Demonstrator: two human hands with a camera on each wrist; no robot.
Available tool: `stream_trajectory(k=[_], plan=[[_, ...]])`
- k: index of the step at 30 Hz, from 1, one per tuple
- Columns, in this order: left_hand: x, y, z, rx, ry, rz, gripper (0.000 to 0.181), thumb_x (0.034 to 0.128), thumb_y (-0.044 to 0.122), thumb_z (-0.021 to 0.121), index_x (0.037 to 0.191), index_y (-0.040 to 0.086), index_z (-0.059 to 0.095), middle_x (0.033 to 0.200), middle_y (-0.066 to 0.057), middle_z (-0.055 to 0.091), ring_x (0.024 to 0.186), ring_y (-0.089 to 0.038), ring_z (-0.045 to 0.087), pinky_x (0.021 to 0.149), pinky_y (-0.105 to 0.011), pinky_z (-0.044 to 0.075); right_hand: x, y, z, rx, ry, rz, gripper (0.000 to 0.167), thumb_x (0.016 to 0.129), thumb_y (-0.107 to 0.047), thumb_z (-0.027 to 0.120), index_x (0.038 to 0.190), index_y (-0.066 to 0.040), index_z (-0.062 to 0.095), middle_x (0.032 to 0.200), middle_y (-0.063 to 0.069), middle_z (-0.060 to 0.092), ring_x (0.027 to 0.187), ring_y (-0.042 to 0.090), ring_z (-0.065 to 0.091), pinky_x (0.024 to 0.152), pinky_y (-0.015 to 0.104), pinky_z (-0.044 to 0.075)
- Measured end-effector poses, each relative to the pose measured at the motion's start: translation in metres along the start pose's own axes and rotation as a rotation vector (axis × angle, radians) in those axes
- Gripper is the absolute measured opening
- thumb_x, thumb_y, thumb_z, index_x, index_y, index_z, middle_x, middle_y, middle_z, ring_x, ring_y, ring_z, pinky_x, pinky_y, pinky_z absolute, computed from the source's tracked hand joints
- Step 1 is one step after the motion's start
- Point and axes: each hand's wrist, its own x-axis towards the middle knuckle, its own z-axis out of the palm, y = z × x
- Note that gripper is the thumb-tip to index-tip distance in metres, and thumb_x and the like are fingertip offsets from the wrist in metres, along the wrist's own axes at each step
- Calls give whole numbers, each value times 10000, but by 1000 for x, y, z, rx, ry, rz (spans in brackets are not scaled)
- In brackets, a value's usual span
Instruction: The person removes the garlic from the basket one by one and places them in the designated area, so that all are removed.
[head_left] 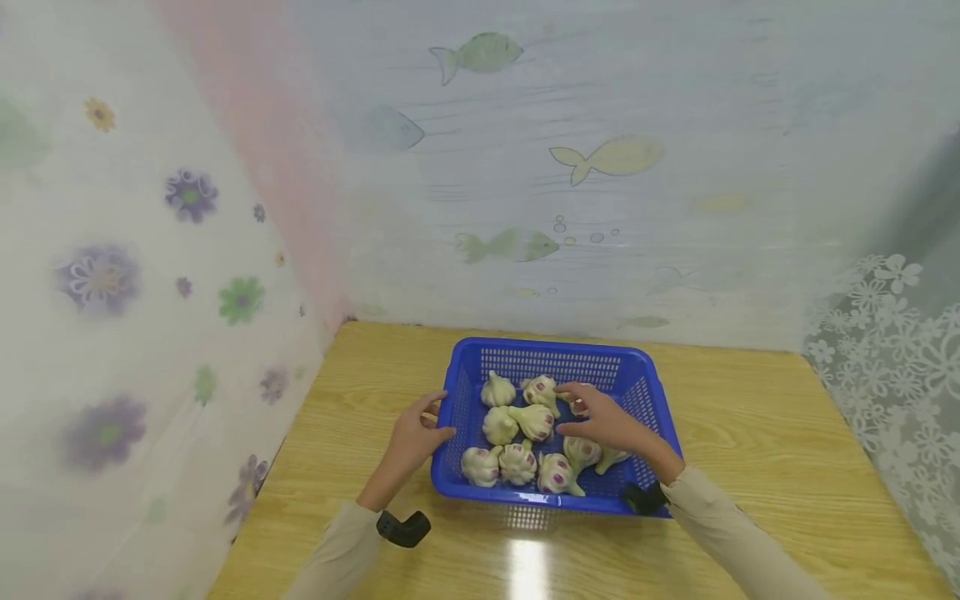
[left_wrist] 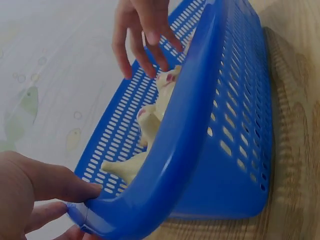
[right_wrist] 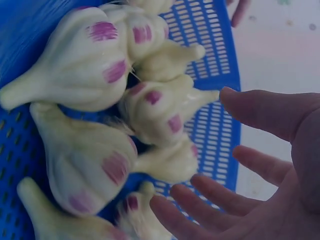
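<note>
Cream-white garlic bulbs (head_left: 517,463), most of them marked with purplish-pink patches, lie inside a blue basket (head_left: 495,496) with slotted sides. Their thick stems point various ways, and several bulbs touch their neighbours. The right hand (head_left: 606,421) is over the right part of the basket, above a bulb near the back; its fingers are apart and hold nothing, with the thumb well separated and its tip close to a stem in the right wrist view. The left hand (head_left: 412,433) is at the basket's left rim, thumb over the edge and the other fingers spread outside it; I cannot tell whether they are clamped on the rim. A black band (head_left: 403,528) shows at the left wrist, and both arms wear beige sleeves (head_left: 738,533). The basket stands on a wooden surface (head_left: 750,442), toward its back edge. Behind is a pale wall (head_left: 525,100) painted with fish and bubbles. A white flowered wall (head_left: 150,350) is at the left, and white lacy flowers (head_left: 896,333) are at the right.
</note>
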Motion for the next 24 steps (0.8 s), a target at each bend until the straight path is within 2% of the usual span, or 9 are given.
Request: stream_trajectory(k=[2,7,12,14,16,19,21,24], plan=[[1,0,1,-38,-2,-24,569,788,9,730,1323,62,542,1036,-134,568,772,-198,566,573,-310,515,8,0,4,23,-31,16,593,891,-154,665,1385,26,393,1328,304,424,1157,503,448,869,543,452],[1,1,2,-140,7,-97,574,781,-11,737,1319,79,558,1053,-135,552,698,-162,562,500,-271,492,24,2,15,44,-58,59,604,849,-131,710,1356,36,428,1276,299,467,1049,421,542,742,433,504],[0,3,1,-154,25,-122,566,771,-13,742,1303,91,578,1051,-132,554,635,-140,547,467,-269,477,38,5,26,58,-48,75,621,806,-70,738,1339,47,440,1311,257,488,1063,384,559,768,428,505],[0,4,1,-160,27,-133,568,769,-12,743,1302,100,580,1052,-125,557,623,-136,547,471,-276,481,43,6,30,51,-41,83,601,792,-54,748,1315,40,465,1321,238,491,927,328,595,771,409,496],[0,4,1,-166,25,-140,573,768,-11,743,1305,105,578,1058,-124,560,618,-137,551,475,-284,487,47,5,34,56,-33,103,581,775,-34,756,1286,35,487,1323,233,492,751,255,586,695,380,494],[1,3,1,-167,20,-147,581,770,-2,745,1313,107,571,1071,-124,563,625,-138,556,484,-295,499,52,4,38,67,-19,144,565,764,-12,756,1266,36,499,1322,225,495,519,163,441,579,327,440],[1,2,0,-169,22,-154,584,769,3,748,1315,116,572,1077,-124,564,630,-143,558,489,-303,506,53,2,40,69,-1,172,563,755,-5,756,1257,41,505,1286,222,518,498,144,405,529,314,406],[1,2,0,-168,27,-161,583,770,8,750,1314,127,576,1078,-120,567,632,-148,560,494,-310,516,55,0,41,47,23,192,557,742,-18,767,1238,47,523,1228,205,548,577,157,448,557,314,423]])
